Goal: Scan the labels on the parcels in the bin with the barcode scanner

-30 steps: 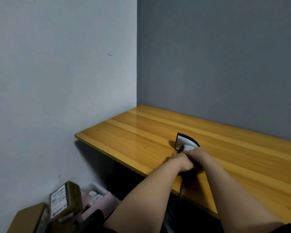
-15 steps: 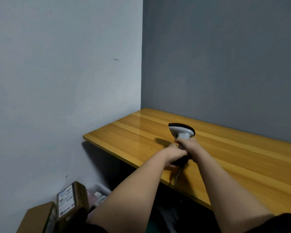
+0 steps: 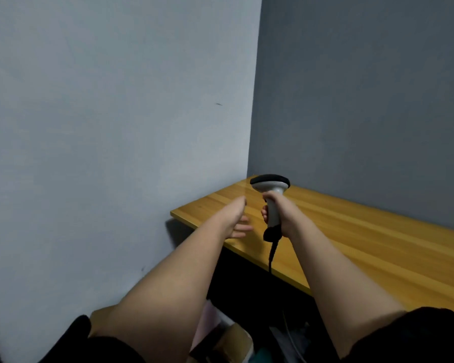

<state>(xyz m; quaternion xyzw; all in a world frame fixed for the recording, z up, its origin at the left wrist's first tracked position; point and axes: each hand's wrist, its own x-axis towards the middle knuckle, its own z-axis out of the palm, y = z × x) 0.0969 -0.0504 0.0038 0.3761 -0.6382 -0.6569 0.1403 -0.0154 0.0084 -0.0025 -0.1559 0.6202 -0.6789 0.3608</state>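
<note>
My right hand [image 3: 282, 216] grips the handle of the barcode scanner [image 3: 271, 189], a white unit with a black head, held upright above the wooden table [image 3: 364, 237]. Its black cable [image 3: 272, 254] hangs from the handle over the table's front edge. Just left of the scanner, my left hand [image 3: 236, 218] is open with its fingers spread, apart from the scanner and holding nothing. The bin under my left forearm is mostly hidden; a pink parcel [image 3: 203, 326] and a brown cardboard parcel [image 3: 226, 341] show at the bottom.
The table fills the room's corner, with a light grey wall on the left and a darker grey wall behind. Dark space lies under the table's front edge, where a thin pale cable [image 3: 290, 336] runs down.
The scanner has been lifted off the table and now stands upright in my right hand. My left hand has let go of it and opened. The view has tilted up, hiding most of the bin.
</note>
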